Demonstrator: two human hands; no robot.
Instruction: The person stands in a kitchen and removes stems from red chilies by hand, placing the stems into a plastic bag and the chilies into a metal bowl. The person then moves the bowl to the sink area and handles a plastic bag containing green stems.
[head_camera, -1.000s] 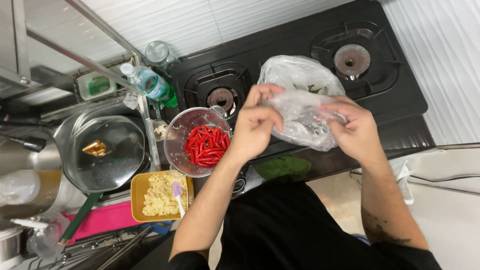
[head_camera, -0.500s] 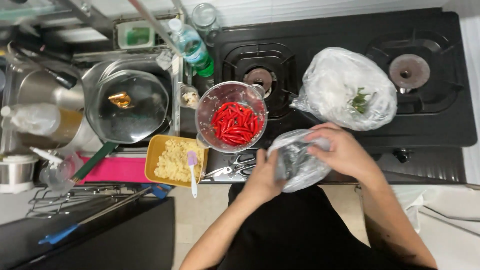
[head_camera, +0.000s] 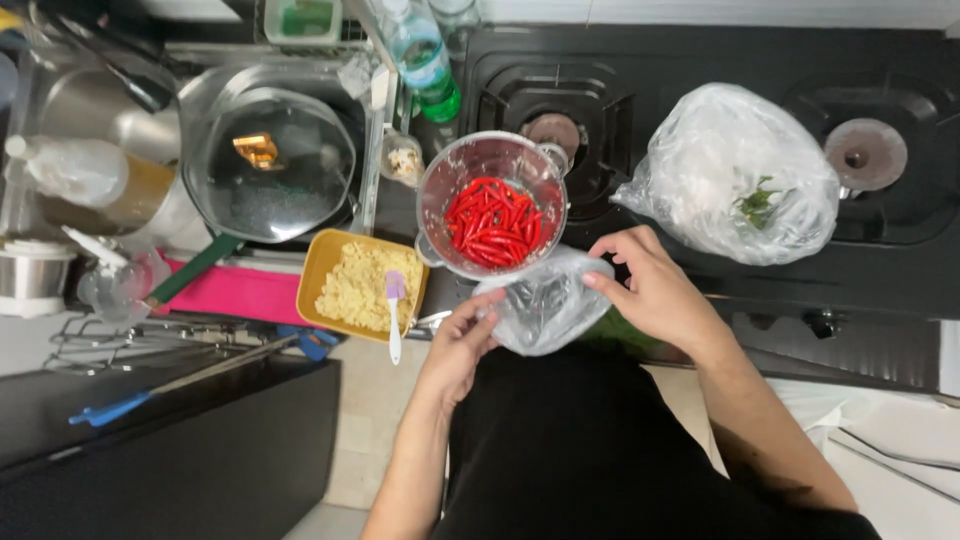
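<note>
Both the left hand (head_camera: 462, 338) and right hand (head_camera: 650, 290) pinch a small clear plastic bag (head_camera: 545, 305), contents apparently nil, just below the chilli-filled clear jug (head_camera: 493, 203), with a larger knotted bag (head_camera: 733, 175) to its right.

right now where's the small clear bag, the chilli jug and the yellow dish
small clear bag (head_camera: 545, 305), head view, on its crumpled middle between the hands
chilli jug (head_camera: 492, 218), head view, on the red chillies inside
yellow dish (head_camera: 318, 262), head view, on its left rim
</note>
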